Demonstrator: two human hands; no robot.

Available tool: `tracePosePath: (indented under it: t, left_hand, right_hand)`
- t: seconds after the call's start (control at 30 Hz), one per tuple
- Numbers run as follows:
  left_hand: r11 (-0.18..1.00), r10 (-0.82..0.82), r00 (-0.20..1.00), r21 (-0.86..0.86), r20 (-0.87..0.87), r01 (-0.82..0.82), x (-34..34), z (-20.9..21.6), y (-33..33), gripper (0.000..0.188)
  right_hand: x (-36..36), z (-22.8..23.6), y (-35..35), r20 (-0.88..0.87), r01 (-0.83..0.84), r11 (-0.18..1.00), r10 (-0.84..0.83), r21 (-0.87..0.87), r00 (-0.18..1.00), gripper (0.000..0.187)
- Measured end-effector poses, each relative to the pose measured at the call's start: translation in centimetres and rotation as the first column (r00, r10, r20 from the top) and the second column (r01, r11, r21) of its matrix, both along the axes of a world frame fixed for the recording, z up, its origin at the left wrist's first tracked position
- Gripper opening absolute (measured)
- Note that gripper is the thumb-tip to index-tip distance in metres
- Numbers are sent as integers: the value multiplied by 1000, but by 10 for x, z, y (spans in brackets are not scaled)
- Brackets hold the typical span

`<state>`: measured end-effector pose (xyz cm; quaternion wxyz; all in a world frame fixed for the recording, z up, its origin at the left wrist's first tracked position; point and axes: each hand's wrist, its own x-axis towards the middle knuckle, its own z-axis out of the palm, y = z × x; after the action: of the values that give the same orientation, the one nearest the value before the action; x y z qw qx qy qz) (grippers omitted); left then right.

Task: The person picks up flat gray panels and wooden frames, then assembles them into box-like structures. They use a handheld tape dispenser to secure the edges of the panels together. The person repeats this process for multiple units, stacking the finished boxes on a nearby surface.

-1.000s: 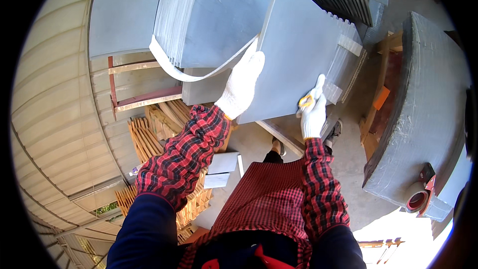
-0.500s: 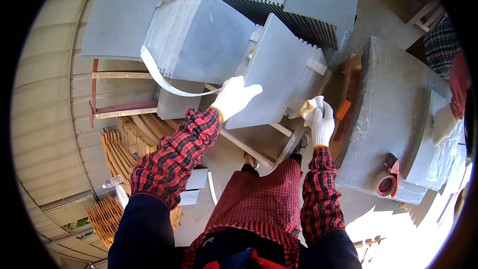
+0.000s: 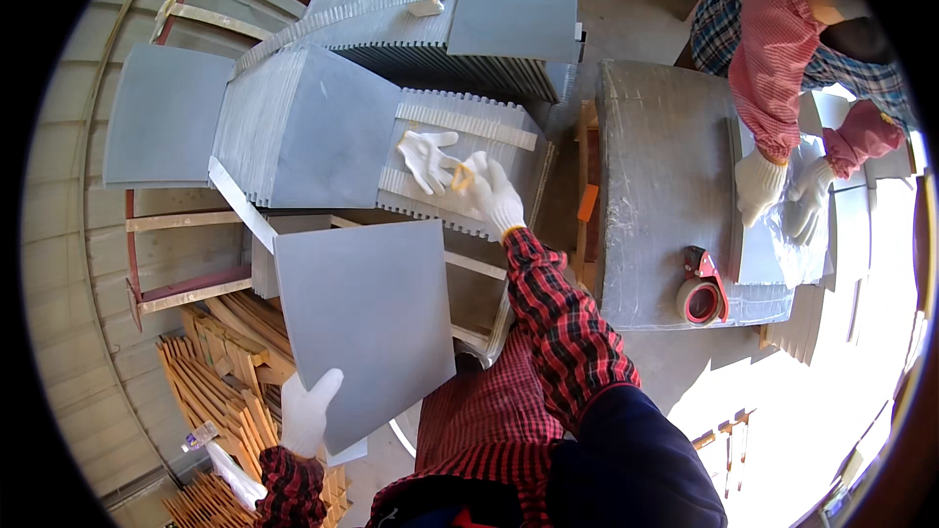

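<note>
My left hand [image 3: 308, 409], in a white knit glove, grips the near left edge of a flat grey panel [image 3: 367, 318]. The panel tilts in front of me, off to the left. A loose white glove [image 3: 425, 160] lies across the slotted row of stacked panels [image 3: 458, 142], its orange cuff toward me. My right hand [image 3: 497, 198], also gloved, pinches that cuff; its fingertips are partly hidden. Left of the row stands a block of grey panels [image 3: 337, 127], and a white strip [image 3: 240, 203] hangs beside it.
Another panel stack [image 3: 514, 15] stands farther back. To the right is a wrapped grey stack [image 3: 655, 186] carrying a red tape dispenser [image 3: 702, 288]. A co-worker's gloved hands [image 3: 782, 191] handle clear film there. Wooden slats [image 3: 210, 381] lie at the lower left.
My left hand has drawn the panel away from the row, toward me and left. My right hand has moved from near my body to over the row, and the loose glove has spread out there.
</note>
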<state>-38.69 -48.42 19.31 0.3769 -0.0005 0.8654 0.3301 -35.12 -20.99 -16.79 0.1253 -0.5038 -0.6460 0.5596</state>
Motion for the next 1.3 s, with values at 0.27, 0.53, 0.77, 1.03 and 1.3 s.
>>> tracePosePath:
  t: [0.27,0.53,0.77,1.03,1.3]
  left_hand:
    - [994,15,999,111,31,-18,64,20,-71,31]
    - [919,-266,952,257,-153,298,156,34,-141,25]
    - [617,-650,631,192,-424,764,189,86,-148,34]
    - [62,-559,42,8,-828,998,226,84,-58,30]
    - [139,-490,273,235,-828,962,324,37,96,22]
  right_hand:
    - [107,-2,-132,-215,-47,994,24,-103,976,65]
    - [245,119,-224,-238,-176,266,-220,-948,946,94]
    - [342,204,-226,-525,-327,412,-623,-850,580,95]
    - [464,296,-186,-793,-101,787,-598,-609,120,56]
    - [633,293,-44,-740,-81,742,-640,-665,206,58]
